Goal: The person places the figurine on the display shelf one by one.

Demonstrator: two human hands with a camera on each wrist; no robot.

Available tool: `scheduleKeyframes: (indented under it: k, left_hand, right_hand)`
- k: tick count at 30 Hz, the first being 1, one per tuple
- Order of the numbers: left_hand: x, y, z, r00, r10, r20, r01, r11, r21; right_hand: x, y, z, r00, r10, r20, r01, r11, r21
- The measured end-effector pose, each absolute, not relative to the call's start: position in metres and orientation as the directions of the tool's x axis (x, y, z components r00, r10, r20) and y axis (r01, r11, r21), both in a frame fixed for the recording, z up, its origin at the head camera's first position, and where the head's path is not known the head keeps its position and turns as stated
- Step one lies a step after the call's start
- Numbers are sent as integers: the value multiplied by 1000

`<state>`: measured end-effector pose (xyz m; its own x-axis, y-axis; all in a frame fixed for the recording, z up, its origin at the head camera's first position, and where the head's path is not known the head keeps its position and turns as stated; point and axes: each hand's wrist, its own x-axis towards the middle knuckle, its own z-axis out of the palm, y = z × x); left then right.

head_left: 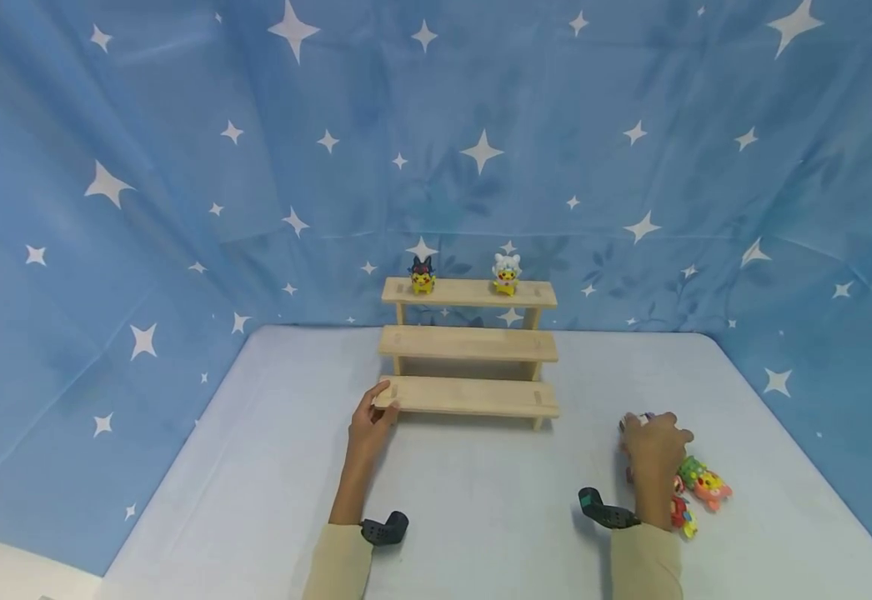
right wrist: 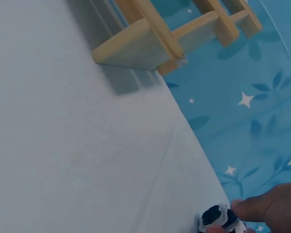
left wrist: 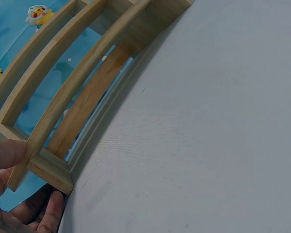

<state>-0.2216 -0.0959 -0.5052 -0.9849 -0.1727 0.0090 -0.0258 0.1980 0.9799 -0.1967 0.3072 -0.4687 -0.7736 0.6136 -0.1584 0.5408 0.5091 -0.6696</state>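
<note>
A three-tier wooden display shelf (head_left: 469,396) stands on the white table. My left hand (head_left: 367,429) grips the left end of its lowest step; in the left wrist view the thumb (left wrist: 8,153) lies against the board and the other fingers reach around the end support. Over at the right, my right hand (head_left: 656,446) pinches a small white and dark-blue figurine (right wrist: 217,217), partly hidden by the fingers. Beside and beneath that hand lie several toy figurines, among them a pink and yellow one (head_left: 710,488) and a red and yellow one (head_left: 682,515).
On the top step stand a yellow figurine with a dark hood (head_left: 423,277) at the left and one with a white hood (head_left: 506,275) towards the right. A blue star-patterned curtain (head_left: 436,125) hangs behind the table (head_left: 473,508).
</note>
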Motion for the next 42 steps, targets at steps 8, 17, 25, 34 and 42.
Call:
scheduleKeyframes:
  k: [8, 17, 25, 34, 42]
  left_hand:
    - [-223, -95, -504, -983, -181, -13, -46, 178, 983]
    - [-222, -96, -505, -983, -182, -21, -56, 191, 980]
    - [-222, -95, -504, -983, -183, -7, -42, 190, 981]
    - [-222, -95, -505, -985, -173, 13, -20, 185, 982]
    - [-221, -95, -504, -985, -174, -1, -34, 187, 982]
  right_hand:
    - [-198, 311, -465, -800, 576, -171, 530, 543, -651]
    - [-198, 311, -467, -790, 588, -173, 536, 526, -661]
    - [-204, 309, -466, -818, 559, -132, 481, 542, -689]
    - [-208, 307, -467, -855, 503, -127, 438, 568, -697]
    - [-210, 308, -471, -863, 491, -116, 420, 572, -705]
